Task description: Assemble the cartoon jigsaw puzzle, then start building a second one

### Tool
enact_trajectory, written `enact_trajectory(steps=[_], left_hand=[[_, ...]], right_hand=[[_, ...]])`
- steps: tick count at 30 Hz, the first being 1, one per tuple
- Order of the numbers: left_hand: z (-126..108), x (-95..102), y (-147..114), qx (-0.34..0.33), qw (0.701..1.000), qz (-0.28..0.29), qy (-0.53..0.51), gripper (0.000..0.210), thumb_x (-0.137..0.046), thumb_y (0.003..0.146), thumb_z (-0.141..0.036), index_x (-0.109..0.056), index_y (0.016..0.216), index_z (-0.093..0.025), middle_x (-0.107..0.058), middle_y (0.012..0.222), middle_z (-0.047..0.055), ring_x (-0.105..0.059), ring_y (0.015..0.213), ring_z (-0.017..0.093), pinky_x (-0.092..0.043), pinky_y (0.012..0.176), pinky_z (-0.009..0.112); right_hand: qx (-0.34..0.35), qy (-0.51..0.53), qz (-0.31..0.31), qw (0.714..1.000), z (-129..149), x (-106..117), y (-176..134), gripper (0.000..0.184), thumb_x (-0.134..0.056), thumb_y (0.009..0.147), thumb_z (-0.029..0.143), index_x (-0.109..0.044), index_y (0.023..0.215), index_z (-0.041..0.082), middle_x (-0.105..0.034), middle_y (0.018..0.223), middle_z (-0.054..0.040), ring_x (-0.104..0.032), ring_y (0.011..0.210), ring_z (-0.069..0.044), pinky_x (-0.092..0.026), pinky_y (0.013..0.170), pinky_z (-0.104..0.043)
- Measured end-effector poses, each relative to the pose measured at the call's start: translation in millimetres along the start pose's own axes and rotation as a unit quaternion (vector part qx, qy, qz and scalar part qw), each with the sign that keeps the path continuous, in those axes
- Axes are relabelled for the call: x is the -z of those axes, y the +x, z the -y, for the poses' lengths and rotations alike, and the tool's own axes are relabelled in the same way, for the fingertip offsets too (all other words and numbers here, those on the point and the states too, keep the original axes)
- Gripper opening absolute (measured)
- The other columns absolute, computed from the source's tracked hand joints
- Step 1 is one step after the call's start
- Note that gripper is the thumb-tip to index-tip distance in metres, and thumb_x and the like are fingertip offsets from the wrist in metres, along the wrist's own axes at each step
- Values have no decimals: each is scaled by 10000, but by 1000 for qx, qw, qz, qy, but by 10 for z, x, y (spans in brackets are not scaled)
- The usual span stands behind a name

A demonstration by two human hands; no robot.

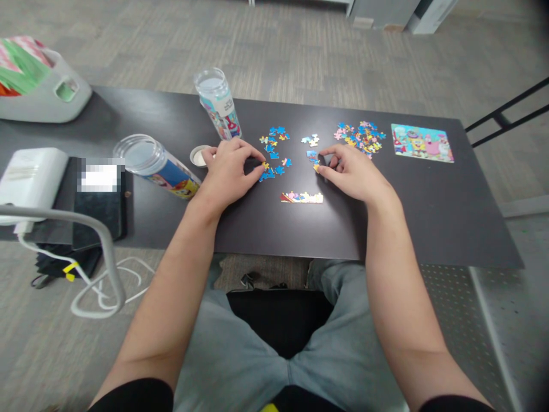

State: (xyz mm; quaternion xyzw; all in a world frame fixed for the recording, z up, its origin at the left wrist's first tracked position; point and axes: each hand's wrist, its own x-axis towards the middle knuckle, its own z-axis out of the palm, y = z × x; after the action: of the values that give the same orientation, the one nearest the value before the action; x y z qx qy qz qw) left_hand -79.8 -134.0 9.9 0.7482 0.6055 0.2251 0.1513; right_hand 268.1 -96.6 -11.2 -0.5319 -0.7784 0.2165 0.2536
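Thumb and forefinger of my left hand (231,171) are curled together at a yellow puzzle piece (266,167), at the edge of a loose group of blue and yellow pieces (272,150). My right hand (354,171) pinches a small blue and yellow puzzle piece (316,167) close to the tabletop; its fingers partly cover it. Just behind it lie a few pale joined pieces (310,140). Nearer to me rests a joined strip of puzzle pieces (301,197). A heap of mixed pieces (362,137) lies beyond my right hand.
A picture card (422,143) lies at the right of the dark table (446,212). Left of the pieces stand two clear printed jars, one farther (221,109) and one nearer (165,169), with a round lid (198,157). A white charger (36,177) with cable and a dark phone (98,209) sit farther left.
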Motion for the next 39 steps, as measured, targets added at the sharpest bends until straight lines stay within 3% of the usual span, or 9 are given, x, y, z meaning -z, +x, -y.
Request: enact_trajectory(steps=[3,7,12,21,29,34,37,39], left_hand=[[-28,17,10,-6,1000,-5,-10,144,-827,1118,-344,-871,1249,-306,-868,1498,109,-695,1521,431,-409,1399,742],[-35,5,21,-5,999,-14,-43,67,-864,1082,-290,-837,1143,-290,-913,1267,77,-779,1353,387,-442,1391,707],[42,-45,57,-19,986,-48,-156,103,-852,1056,-251,-821,1154,-263,-892,1150,59,-810,1092,275,-625,1147,507],[114,-16,79,-4,976,-84,-199,88,-832,1017,-212,-817,1099,-240,-842,1039,34,-733,943,199,-637,928,362],[103,-10,9,26,977,-64,-203,121,-789,1014,-156,-839,1090,-235,-781,932,14,-656,826,193,-555,821,358],[161,12,-65,69,988,-47,-133,143,-784,1010,-178,-867,1098,-255,-772,909,12,-643,810,211,-548,826,383],[169,15,-142,79,993,-47,-70,119,-771,1020,-205,-852,1085,-263,-772,947,34,-671,860,241,-605,904,426],[132,8,-196,63,996,-58,-26,107,-759,1042,-222,-840,1103,-257,-799,1112,79,-717,970,267,-652,1029,473]], right_hand=[[0,-7,5,1000,17,18,6,380,-836,1059,439,-873,1369,222,-780,1025,-81,-716,938,-310,-633,979,-530],[-2,0,26,1000,29,56,15,418,-824,1063,446,-869,1395,195,-773,1037,-103,-687,902,-316,-625,966,-559],[-6,4,40,999,35,90,22,376,-822,1079,459,-850,1383,239,-781,1052,-112,-677,901,-334,-632,976,-603],[-11,-7,33,999,47,82,12,378,-847,1088,399,-868,1425,230,-774,1035,-68,-683,886,-287,-628,942,-531],[-4,0,31,1000,41,78,9,371,-842,1085,399,-867,1403,210,-741,1026,-73,-681,905,-296,-611,942,-524],[1,-4,31,1000,30,60,3,379,-846,1080,434,-869,1389,217,-759,1027,-73,-691,898,-288,-629,955,-519],[-4,-10,15,1000,30,46,-2,348,-868,1077,443,-870,1371,255,-769,1038,-71,-700,892,-294,-636,959,-530],[-8,-15,16,1000,33,45,-2,329,-874,1080,440,-870,1364,275,-776,1046,-72,-705,891,-300,-645,966,-542]])
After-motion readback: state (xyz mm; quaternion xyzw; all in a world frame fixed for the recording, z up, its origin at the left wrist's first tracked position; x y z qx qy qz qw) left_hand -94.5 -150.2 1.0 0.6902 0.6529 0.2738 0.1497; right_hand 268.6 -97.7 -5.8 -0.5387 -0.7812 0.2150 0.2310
